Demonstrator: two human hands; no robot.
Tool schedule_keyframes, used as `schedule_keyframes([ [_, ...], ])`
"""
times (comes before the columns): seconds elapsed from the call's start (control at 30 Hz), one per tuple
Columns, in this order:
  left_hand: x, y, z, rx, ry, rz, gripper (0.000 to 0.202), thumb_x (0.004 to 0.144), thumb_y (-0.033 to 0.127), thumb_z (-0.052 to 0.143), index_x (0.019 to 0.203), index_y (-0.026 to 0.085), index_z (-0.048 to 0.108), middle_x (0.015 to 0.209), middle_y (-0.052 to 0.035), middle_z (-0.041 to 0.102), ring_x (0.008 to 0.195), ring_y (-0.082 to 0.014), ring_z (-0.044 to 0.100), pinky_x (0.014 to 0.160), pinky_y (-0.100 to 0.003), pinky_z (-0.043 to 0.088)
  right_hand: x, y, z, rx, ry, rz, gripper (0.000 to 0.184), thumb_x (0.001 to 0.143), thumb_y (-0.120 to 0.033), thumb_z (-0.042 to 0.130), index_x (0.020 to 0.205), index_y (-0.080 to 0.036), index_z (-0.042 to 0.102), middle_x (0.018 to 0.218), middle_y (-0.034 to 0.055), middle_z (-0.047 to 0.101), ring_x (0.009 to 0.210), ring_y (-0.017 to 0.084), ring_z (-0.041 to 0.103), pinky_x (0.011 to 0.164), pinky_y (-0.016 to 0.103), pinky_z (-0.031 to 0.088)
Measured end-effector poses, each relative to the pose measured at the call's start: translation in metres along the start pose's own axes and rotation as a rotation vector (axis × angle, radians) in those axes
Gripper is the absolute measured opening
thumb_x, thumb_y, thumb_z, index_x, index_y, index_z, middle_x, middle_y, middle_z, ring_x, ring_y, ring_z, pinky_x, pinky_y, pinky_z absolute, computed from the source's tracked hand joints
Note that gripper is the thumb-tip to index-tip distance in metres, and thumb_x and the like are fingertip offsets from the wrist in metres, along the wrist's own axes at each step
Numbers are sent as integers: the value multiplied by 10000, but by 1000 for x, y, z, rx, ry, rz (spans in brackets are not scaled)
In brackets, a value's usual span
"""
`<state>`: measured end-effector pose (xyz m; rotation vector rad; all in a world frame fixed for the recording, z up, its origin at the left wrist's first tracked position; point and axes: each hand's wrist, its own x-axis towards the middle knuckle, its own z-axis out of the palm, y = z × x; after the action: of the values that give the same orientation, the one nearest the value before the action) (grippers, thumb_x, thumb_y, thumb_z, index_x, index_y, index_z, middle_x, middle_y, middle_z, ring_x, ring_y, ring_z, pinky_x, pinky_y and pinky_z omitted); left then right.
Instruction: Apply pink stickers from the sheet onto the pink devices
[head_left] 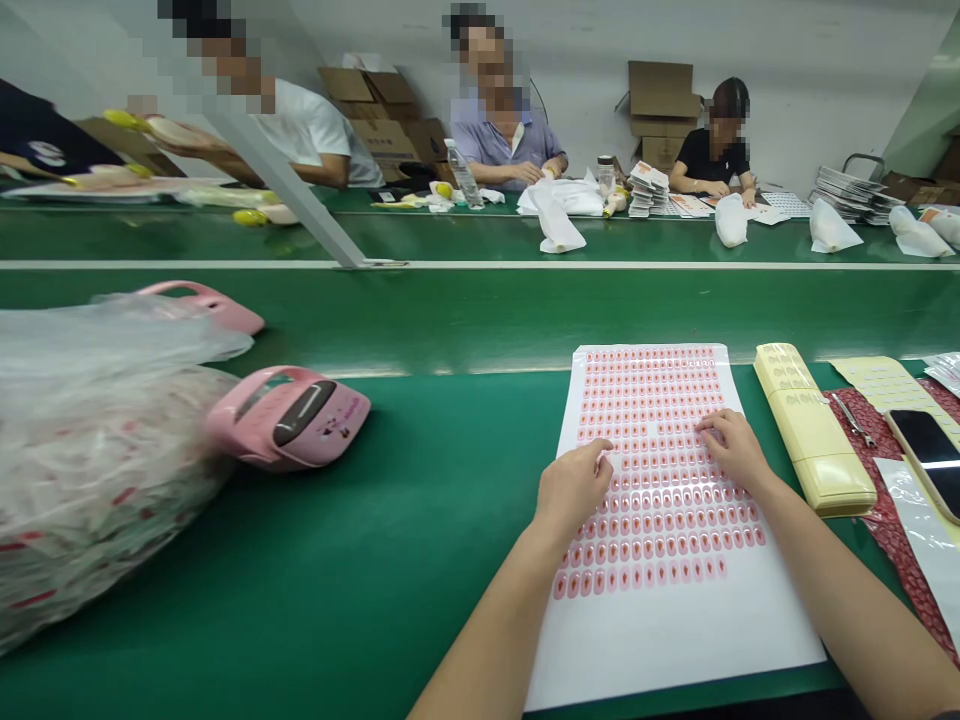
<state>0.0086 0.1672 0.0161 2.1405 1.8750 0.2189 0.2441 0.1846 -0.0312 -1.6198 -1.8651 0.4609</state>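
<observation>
A white sheet (675, 640) lies flat on the green belt, printed with rows of small pink-and-red nail-shaped stickers (660, 530). My left hand (574, 488) rests on the sheet's left side, its curled fingertips on the sticker rows. Whether those fingers pinch a sticker is hidden. My right hand (735, 450) lies on the upper right of the sticker rows, fingers extended and touching the sheet, holding nothing I can see.
Right of the sheet are a pale yellow plastic case (814, 430), scissors (851, 420) and a smartphone (926, 460). Left are two pink plastic devices (289, 418) and a bulging clear plastic bag (97, 470). Several people work across the belt.
</observation>
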Motion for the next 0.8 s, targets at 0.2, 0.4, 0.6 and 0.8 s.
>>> schedule_keyframes([
  [0.2,8,-6,10,-87,79,101,201,773,149,451,864,201,623,832,-44,622,854,-191,540,775,-290,403,0,1,0,7,0,-2,183,770,-198,470,818,-220,645,923,51,602,918,210,530,830,366,390],
  [0.4,11,-11,15,-172,106,130,153,763,164,472,809,196,614,798,-41,608,819,-190,540,765,-302,415,0,1,0,8,-7,0,182,767,-194,475,820,-215,647,922,53,600,920,209,529,832,365,390],
  [0.6,15,-15,17,-240,106,117,122,748,199,494,789,198,609,768,-27,594,788,-180,546,745,-301,424,1,2,1,-4,-7,3,173,762,-186,483,818,-210,645,923,54,602,920,208,531,828,360,391],
  [0.8,16,-15,17,-288,85,103,111,739,237,501,757,208,607,750,-19,589,792,-181,543,747,-306,426,0,2,1,9,1,-9,177,767,-200,475,817,-216,644,920,55,603,913,211,531,825,370,394],
])
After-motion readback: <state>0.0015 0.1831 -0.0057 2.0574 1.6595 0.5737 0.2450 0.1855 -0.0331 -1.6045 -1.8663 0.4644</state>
